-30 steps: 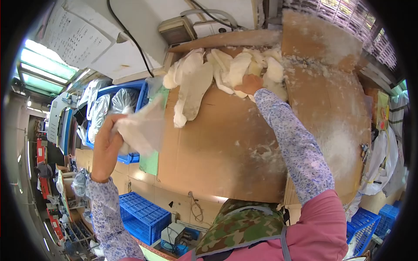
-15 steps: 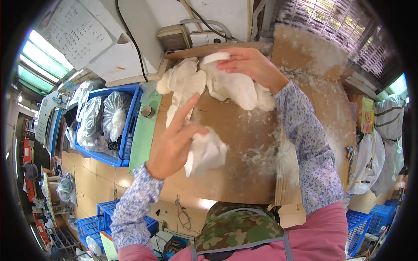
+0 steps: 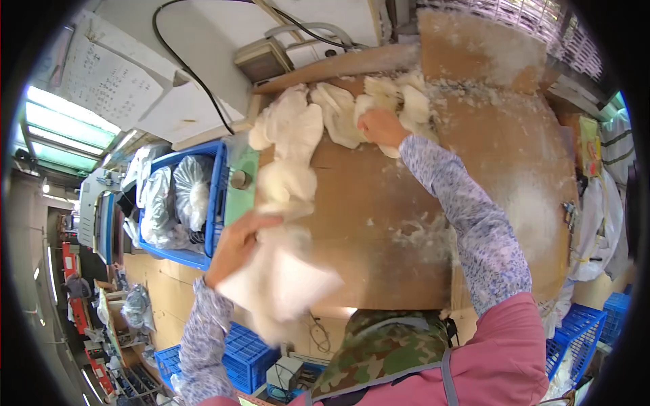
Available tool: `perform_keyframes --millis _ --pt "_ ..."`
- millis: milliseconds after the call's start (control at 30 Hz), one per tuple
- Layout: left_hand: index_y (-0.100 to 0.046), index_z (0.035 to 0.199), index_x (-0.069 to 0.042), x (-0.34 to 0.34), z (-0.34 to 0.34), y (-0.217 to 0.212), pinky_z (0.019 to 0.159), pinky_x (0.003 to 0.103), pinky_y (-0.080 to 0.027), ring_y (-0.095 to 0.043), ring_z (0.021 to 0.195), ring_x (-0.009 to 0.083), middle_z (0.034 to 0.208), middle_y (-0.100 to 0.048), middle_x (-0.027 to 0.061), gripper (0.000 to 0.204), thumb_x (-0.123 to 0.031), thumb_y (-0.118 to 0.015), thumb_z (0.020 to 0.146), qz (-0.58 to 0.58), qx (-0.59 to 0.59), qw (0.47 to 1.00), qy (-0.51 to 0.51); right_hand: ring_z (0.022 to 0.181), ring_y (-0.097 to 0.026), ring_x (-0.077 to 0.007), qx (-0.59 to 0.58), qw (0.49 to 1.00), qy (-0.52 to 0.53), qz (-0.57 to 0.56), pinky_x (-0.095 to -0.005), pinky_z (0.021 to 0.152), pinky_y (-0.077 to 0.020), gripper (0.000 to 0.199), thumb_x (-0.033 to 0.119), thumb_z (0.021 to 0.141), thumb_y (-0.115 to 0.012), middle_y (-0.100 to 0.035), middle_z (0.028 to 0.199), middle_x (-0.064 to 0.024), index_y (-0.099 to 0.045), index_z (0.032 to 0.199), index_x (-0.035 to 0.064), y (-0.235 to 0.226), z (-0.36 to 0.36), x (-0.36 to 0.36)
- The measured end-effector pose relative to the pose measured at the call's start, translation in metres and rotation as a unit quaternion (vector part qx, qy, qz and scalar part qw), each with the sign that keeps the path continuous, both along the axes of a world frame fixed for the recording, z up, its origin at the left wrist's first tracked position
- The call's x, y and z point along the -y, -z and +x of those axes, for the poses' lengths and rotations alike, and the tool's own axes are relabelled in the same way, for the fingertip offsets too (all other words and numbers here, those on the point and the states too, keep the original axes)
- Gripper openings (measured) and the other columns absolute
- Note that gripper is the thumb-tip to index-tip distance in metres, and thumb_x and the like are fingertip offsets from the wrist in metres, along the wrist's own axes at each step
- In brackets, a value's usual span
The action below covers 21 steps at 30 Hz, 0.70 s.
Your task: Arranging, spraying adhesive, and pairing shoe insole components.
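My left hand is closed on a white soft fabric piece, which hangs over the table's near left edge and is smeared by motion. Toward the back of the table my right hand has its fingers curled onto a cream fabric piece; part of that piece is hidden beneath the hand. Similar rounded, padded-looking pieces lie in a loose heap to the left. One more cream piece rests between that heap and my right hand.
Brown cardboard covers the table, with white fluff scattered on it. On the left stands a blue crate of plastic-bagged goods, beside a green strip bearing a small round container. More blue crates sit below.
My left hand has drawn nearer and to the left with the white piece, its fingers now folded. My right hand has come down onto the cream pieces. The view has shifted slightly.
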State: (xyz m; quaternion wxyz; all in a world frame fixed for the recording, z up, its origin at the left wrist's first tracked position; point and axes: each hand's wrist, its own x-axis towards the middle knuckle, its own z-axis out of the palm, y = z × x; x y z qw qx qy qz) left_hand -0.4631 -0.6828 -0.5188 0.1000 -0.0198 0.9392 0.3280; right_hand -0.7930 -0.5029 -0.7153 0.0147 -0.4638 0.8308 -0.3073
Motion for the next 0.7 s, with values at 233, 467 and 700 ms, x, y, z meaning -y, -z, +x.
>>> perform_keyframes --millis 233,467,700 --pt "-0.066 0.106 0.001 -0.035 0.030 -0.046 0.093 0.027 -0.040 -0.057 0.105 0.0210 0.110 -0.063 0.0117 0.050 0.016 -0.036 0.069 0.078 -0.060 0.974 -0.203 0.080 -0.062 -0.0363 -0.103 0.990 0.092 0.011 -0.0449 0.076 -0.0507 0.016 0.020 0.072 -0.065 -0.065 0.082 -0.0165 -0.067 0.079 0.0055 0.096 0.016 0.046" --pt "-0.066 0.102 0.000 -0.037 0.056 -0.016 0.086 0.025 -0.041 -0.059 0.096 0.0209 0.104 -0.064 0.0122 0.048 0.015 -0.036 0.068 0.111 -0.131 0.963 -0.208 0.072 -0.060 -0.0182 0.256 0.941 0.016 -0.222 -0.0342 0.061 -0.0459 0.020 0.023 0.084 -0.059 -0.065 0.077 -0.0080 -0.063 0.083 0.0037 -0.082 -0.050 0.018" --pt "-0.058 0.077 -0.002 -0.056 0.033 0.014 0.073 0.022 -0.041 -0.053 0.078 0.0099 0.083 -0.058 0.0026 0.020 0.005 -0.042 0.086 0.258 -0.232 0.896 -0.276 0.074 -0.056 -0.0103 0.438 0.832 -0.054 -0.335 -0.0301 0.066 -0.0488 0.013 0.017 0.084 -0.061 -0.062 0.081 -0.0023 -0.063 0.087 0.0046 -0.180 -0.054 -0.050"
